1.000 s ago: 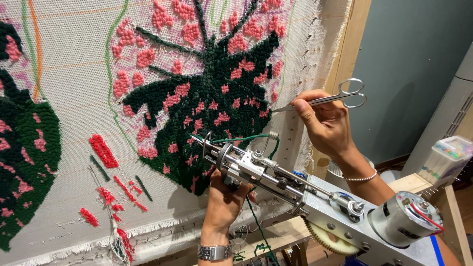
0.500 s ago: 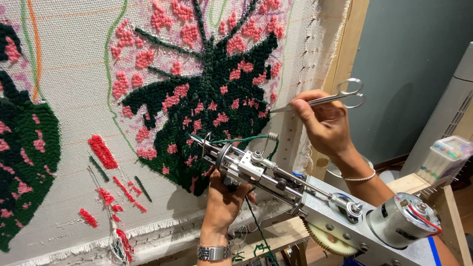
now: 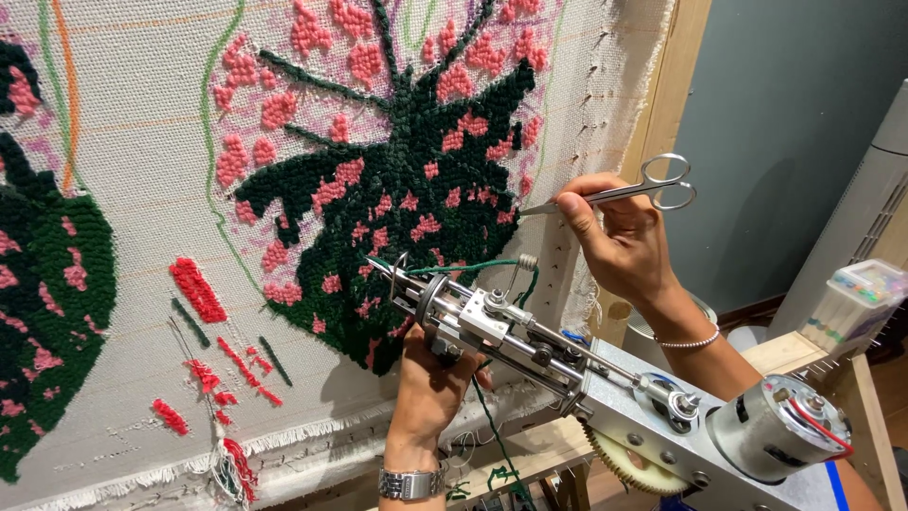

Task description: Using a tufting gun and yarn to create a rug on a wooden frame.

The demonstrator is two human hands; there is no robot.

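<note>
Scissors [image 3: 624, 192] barely shifted, tips touching stretched tufting cloth [image 3: 142, 237].

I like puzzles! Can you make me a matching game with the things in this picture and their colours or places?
Things:
1. scissors
2. wristwatch
3. bracelet
4. yarn on the tufting gun

Matches:
A. on the left wrist, bottom of the picture
B. dark green
C. in the right hand, tips against the cloth
D. thin and silvery, on the right wrist

Pairs: 1-C, 2-A, 3-D, 4-B
</note>
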